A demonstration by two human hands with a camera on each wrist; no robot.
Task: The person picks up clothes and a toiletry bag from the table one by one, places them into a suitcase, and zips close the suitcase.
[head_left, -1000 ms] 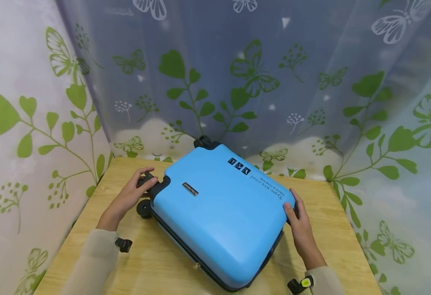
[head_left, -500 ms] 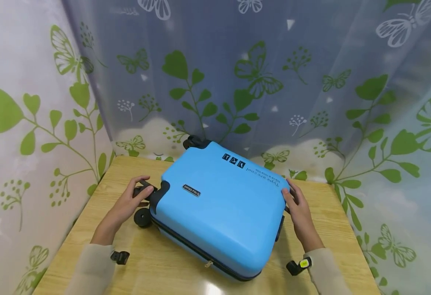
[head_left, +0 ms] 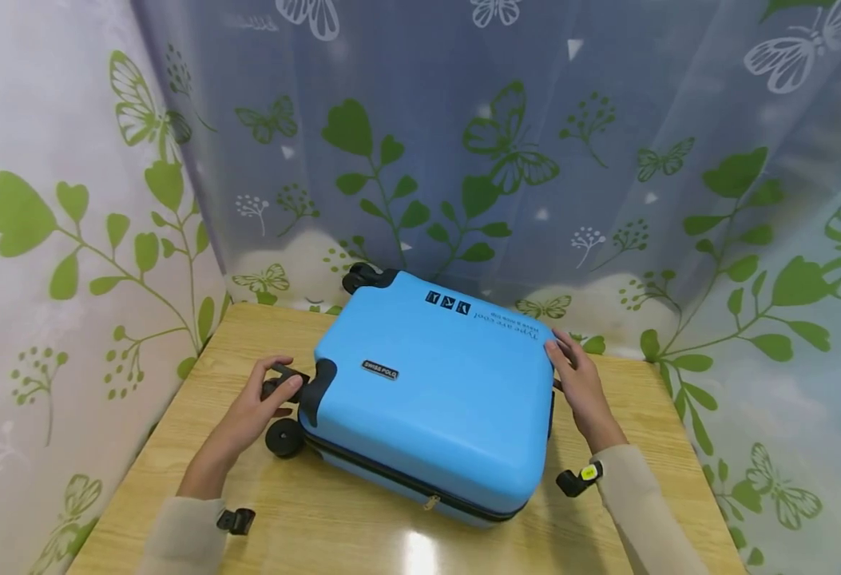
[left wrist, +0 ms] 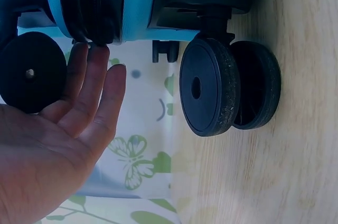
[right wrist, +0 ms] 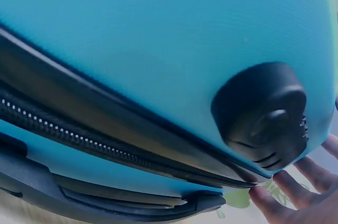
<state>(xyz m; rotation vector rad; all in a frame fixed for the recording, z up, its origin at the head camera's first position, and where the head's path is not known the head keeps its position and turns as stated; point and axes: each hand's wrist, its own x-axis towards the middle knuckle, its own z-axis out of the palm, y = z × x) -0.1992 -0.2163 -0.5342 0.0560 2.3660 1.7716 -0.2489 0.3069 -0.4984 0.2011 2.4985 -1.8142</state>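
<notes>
A bright blue hard-shell suitcase (head_left: pixel 434 399) lies flat on the wooden table (head_left: pixel 305 535), with its wheels to the left. My left hand (head_left: pixel 285 375) is at the wheel end. Its fingers (left wrist: pixel 90 81) are straight and touch the zipper seam beside the upper wheel (left wrist: pixel 29 71). The lower double wheel (head_left: pixel 285 438) rests on the table just below that hand. My right hand (head_left: pixel 571 375) lies flat on the case's far right corner. Its fingertips (right wrist: pixel 274 200) reach past the edge, near a black side foot (right wrist: pixel 264 113).
A butterfly-and-leaf curtain (head_left: pixel 463 144) hangs close behind and to the left of the table. Another black wheel (head_left: pixel 359 275) sticks out at the case's far corner, near the curtain. A black side handle (right wrist: pixel 105 197) runs below the zipper (right wrist: pixel 79 134). Bare tabletop lies in front.
The suitcase has turned counterclockwise on the table. Its right corner moved away from me under my right hand, and the wheel end came nearer with my left hand.
</notes>
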